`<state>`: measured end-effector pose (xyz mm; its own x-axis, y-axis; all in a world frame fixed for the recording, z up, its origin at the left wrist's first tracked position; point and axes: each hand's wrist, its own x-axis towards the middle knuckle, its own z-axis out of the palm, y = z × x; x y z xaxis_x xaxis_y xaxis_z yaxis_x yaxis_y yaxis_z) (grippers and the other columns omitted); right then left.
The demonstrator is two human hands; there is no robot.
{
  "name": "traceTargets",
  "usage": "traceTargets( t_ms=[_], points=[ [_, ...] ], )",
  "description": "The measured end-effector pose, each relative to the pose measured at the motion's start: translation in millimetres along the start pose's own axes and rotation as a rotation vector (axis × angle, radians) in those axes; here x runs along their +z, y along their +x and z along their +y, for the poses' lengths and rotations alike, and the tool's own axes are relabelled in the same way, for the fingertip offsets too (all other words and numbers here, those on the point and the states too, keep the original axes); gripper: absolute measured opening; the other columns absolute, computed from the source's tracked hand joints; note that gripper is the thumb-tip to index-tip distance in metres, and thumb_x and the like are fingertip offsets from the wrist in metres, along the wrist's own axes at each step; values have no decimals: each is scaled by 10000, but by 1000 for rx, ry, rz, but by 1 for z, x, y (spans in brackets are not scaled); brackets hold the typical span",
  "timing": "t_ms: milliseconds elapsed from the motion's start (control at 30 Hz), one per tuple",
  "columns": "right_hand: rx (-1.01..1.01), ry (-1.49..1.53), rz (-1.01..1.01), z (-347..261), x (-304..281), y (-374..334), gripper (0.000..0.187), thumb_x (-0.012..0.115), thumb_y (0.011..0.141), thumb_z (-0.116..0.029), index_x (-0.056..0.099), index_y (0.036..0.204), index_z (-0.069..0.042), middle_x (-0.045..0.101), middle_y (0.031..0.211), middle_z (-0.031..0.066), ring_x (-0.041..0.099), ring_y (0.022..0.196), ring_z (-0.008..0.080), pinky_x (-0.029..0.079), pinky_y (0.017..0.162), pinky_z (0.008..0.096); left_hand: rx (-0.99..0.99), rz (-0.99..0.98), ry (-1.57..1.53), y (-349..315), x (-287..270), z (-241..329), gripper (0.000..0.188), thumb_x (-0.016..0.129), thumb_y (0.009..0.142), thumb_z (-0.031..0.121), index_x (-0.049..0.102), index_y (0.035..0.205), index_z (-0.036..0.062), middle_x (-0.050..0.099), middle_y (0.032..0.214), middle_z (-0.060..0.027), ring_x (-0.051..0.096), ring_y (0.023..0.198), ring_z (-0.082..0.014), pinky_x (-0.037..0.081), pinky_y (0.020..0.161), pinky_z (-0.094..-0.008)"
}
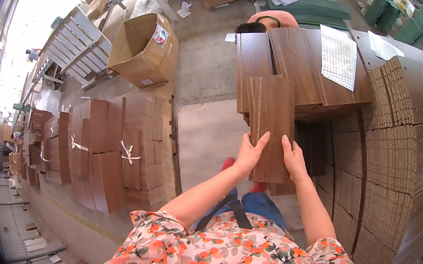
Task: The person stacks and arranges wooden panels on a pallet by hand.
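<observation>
Both my hands grip a narrow stack of dark brown wood-grain boards point(275, 121), held lengthwise in front of me. My left hand point(250, 153) clasps the left edge near the close end, thumb on top. On the opposite edge my right hand point(294, 158) does the same; the fingers beneath are hidden. The boards' far end overlaps a pile of wider brown panels point(298, 63). I cannot tell whether it rests on that pile. A white sheet of small round stickers point(338, 58) lies on the pile's right part.
Tall stacks of brown panels point(387, 180) rise close on my right. An open cardboard box point(159, 61) stands at the far left, near a slatted rack point(78, 42). Panel stacks tied with white strips point(102, 170) line the left. Beyond the pile, a person in pink point(284, 18) bends down.
</observation>
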<state>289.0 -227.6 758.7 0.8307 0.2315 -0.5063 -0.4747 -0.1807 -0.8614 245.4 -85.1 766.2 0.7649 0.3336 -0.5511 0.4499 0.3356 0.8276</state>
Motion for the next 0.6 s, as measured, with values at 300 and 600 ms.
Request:
traceTargets(
  t_ms=[300, 600],
  points=[
    [-83, 101, 208, 15, -27, -81, 446, 497, 926, -334, 528, 1145, 54, 596, 1072, 83, 532, 968, 143, 412, 853, 263, 283, 224, 239, 51, -77, 13, 465, 508, 904, 411, 552, 1118, 1, 599, 1053, -148, 538, 987, -229, 423, 843, -351],
    [87, 191, 610, 34, -19, -136, 537, 470, 934, -399, 486, 1189, 74, 560, 1140, 104, 522, 1013, 170, 409, 879, 282, -8, 37, 154, 171, -40, 61, 806, 343, 907, 546, 93, 1413, -28, 161, 1470, -206, 151, 1368, -308, 153, 1108, -375]
  ],
)
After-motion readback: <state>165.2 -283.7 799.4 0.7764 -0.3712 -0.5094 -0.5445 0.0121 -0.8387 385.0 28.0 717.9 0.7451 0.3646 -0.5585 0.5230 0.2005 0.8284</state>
